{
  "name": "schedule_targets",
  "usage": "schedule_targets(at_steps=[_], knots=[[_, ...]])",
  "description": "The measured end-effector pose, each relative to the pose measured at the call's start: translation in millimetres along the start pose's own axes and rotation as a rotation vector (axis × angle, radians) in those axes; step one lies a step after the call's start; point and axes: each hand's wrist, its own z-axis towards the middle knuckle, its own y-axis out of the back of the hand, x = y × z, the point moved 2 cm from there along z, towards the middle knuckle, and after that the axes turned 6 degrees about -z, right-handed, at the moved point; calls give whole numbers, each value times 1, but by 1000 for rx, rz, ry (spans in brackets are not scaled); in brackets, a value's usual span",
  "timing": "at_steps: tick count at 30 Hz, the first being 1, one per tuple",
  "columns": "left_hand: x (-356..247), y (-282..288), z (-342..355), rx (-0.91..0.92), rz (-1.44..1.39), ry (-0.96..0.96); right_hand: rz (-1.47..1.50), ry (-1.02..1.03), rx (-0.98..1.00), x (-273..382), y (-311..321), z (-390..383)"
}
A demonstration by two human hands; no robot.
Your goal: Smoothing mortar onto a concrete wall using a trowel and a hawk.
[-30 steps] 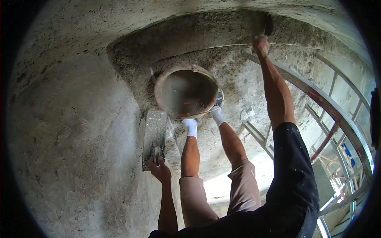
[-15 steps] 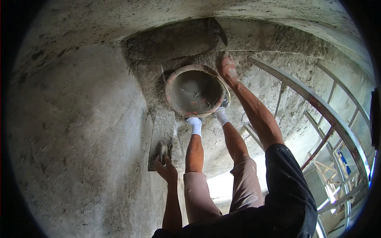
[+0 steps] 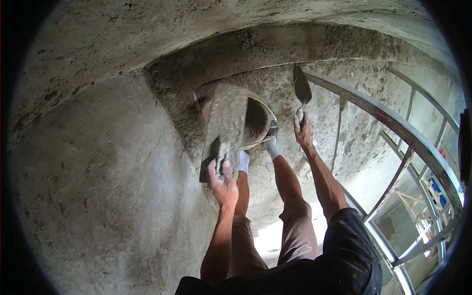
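Observation:
My left hand (image 3: 221, 179) is closed on the handle of a wet, mortar-smeared rectangular float (image 3: 227, 115), which overlaps much of the round basin (image 3: 263, 110) in my view. The basin's dark inside shows right of the float. My right hand (image 3: 304, 129) grips a pointed trowel (image 3: 302, 84), its dark blade directed away from me, to the right of the basin. My feet in white socks (image 3: 273, 147) are at the basin's near side.
A rough plastered wall (image 3: 98, 177) fills the left. A dark, rough band with a ridge (image 3: 236, 44) curves beyond the basin under a pale curved surface (image 3: 123, 29). Curved metal railings with crossbars (image 3: 408, 132) run along the right, with bright openings and wooden pieces beyond.
My left hand has raised the float over the basin. My right hand has come down from the upper band, nearer to me, and the trowel blade now shows upright beside the railing's end.

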Motion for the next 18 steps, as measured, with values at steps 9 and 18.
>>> schedule_targets(at_steps=[9,18], knots=[[22,-16,-27,48,109,20,-144,462,-273,72,-13,84],[24,-4,-27,-10,166,-7,31,-319,34,-12,-46,25]])
